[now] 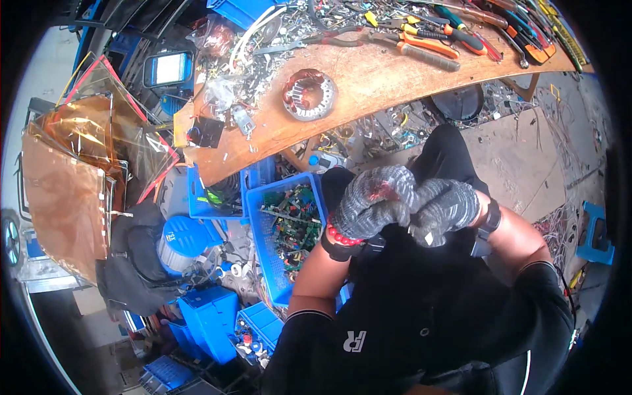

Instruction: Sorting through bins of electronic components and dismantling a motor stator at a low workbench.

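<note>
Both my hands wear grey knitted work gloves and meet in front of my chest, over my lap. My left hand (375, 201) has its fingers curled inward, and a reddish stain marks the back of its glove. Against it my right hand (447, 207) is bent, fingers pressed together. A small pale spot (428, 239) shows at the right glove's fingertips; I cannot tell whether it is a held piece. Anything between the hands is hidden. Beyond them, a ring-shaped motor stator (325, 105) with copper windings lies on the wooden bench (365, 79).
Pliers (428, 49) and other hand tools lie along the bench's far right, with metal scraps to their left. Left of my lap stands a blue crate (253, 217) of circuit boards. A blue stool (594, 234) is at right; cardboard (526, 161) covers some floor.
</note>
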A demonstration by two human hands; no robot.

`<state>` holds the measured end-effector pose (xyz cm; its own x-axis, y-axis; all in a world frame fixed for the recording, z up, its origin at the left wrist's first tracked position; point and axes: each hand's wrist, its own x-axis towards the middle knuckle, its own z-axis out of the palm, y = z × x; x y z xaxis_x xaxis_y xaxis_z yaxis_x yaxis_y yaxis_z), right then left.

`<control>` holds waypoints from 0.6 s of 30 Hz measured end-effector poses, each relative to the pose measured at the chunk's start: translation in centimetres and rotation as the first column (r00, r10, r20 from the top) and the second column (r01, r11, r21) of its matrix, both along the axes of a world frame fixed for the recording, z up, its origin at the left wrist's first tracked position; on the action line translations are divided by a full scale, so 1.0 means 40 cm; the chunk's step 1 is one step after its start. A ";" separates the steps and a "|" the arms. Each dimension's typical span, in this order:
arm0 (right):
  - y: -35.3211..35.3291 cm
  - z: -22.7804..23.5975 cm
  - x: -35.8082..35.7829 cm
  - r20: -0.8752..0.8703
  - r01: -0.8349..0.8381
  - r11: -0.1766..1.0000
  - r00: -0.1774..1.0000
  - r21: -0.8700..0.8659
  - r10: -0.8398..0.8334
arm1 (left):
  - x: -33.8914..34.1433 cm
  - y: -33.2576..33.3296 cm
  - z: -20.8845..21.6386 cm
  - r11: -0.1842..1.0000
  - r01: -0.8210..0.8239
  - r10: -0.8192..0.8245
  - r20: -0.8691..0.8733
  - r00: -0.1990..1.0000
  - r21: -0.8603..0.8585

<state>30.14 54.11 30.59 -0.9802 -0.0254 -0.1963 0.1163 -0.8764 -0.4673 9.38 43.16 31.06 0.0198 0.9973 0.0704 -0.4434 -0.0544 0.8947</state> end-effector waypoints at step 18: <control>0.077 0.155 -0.054 -0.168 0.278 -0.856 0.960 0.436 0.226 | -0.129 0.014 0.014 0.696 0.570 -0.636 -0.004 0.772 -0.437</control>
